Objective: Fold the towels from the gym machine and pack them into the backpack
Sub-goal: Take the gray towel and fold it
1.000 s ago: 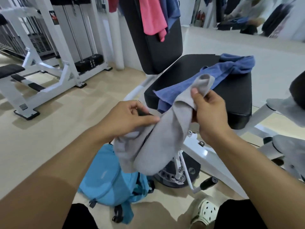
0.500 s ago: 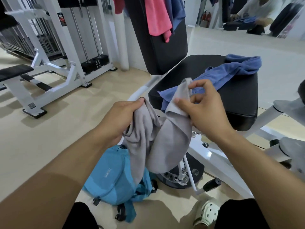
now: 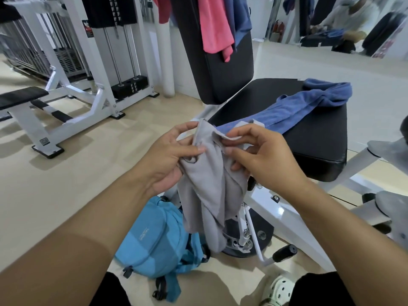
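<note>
Both hands, left hand [image 3: 170,155] and right hand [image 3: 262,157], pinch the crumpled, hanging grey towel [image 3: 209,195].

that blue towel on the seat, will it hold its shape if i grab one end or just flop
Probably flop: the blue towel lies rumpled and twisted on the seat, with no flat shape to keep. The grey towel in both hands hangs in loose folds, so similar cloth likely sags. It looks light, and one corner already overhangs the seat edge, so it may slide off easily.
</note>
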{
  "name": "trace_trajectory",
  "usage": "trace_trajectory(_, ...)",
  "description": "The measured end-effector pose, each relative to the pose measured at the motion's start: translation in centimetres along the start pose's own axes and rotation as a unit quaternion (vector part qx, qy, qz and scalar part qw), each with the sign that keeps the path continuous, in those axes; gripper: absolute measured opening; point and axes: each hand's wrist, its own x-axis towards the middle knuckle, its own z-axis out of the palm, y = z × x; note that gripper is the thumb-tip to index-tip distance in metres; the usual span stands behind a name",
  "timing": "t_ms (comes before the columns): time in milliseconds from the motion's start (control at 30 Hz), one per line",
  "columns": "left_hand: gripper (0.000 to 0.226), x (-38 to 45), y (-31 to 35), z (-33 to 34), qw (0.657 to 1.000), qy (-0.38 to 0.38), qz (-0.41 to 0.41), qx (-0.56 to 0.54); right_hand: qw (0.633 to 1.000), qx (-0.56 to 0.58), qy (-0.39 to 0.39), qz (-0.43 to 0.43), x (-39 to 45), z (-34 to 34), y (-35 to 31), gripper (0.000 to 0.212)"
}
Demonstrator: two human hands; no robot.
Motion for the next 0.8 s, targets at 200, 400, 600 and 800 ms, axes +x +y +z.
trace_trajectory(200,0.012,0.8,0.0,-0.1,0.979,0.171,0.057,0.097,0.963,-0.221,0.087,-0.127,0.4,0.0,0.5,0.004)
trace_trajectory(400,0.015,0.0,-0.2,1.8,0.99,0.087,0.054,0.096,0.94,-0.22,-0.001,-0.259,0.6,1.5,0.7,0.014)
trace_trajectory(600,0.059,0.2,-0.1,0.9,0.998,-0.063,0.011,0.01,0.98,-0.146,0.062,-0.117,1.3,1.2,1.1,0.01)
trace_trajectory(800,0.026,0.4,-0.6,0.7,0.995,0.043,0.034,0.083,0.98,-0.185,0.019,-0.076,1.9,1.0,1.5,0.007)
